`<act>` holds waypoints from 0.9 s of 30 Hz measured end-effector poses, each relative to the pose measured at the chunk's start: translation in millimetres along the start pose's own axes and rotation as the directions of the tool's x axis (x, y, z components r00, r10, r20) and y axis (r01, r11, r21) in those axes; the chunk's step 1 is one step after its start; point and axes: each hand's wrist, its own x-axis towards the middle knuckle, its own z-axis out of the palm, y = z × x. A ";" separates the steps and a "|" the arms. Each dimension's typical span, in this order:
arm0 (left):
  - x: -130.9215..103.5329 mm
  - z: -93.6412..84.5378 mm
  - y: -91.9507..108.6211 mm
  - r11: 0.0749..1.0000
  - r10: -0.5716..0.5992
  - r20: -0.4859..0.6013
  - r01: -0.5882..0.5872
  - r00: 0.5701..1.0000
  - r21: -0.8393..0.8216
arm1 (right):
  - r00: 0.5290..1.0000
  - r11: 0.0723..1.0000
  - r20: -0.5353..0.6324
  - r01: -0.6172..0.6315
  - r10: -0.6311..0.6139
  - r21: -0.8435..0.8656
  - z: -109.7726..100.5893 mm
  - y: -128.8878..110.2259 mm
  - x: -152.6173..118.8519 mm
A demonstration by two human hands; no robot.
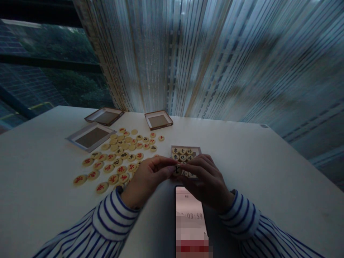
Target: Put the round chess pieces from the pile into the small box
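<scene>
A xiangqi piece [176,170] with a black character is pinched between the fingertips of my left hand [150,175] and my right hand [205,177]. The piece is over the lower left part of a shallow box [199,148], where several pieces with black characters lie in rows. My right hand covers the right and lower part of the box. Many loose round pieces [109,168], some with red characters, some with black and some showing blank faces, are spread to the left of my left hand.
Three shallow box parts, one at the far left [88,119], one nearer [72,138] and one at the back middle [169,125], lie on the white table [258,172]. A phone [189,204] lies below my hands. A curtain hangs behind the table.
</scene>
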 end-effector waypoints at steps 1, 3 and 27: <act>-0.2 0.0 0.3 1.000 0.003 -0.001 -0.003 1.000 0.001 | 1.000 1.000 -0.003 0.001 -0.001 0.003 0.1 0.1 0.0; -0.6 0.3 1.2 1.000 0.005 -0.004 -0.005 1.000 0.015 | 1.000 1.000 -0.009 0.004 -0.004 0.009 0.1 0.2 0.3; -2.4 9.7 5.8 0.989 0.112 -0.138 -0.097 0.984 0.113 | 0.998 0.999 -0.060 0.003 -0.001 0.038 -2.4 -3.1 1.6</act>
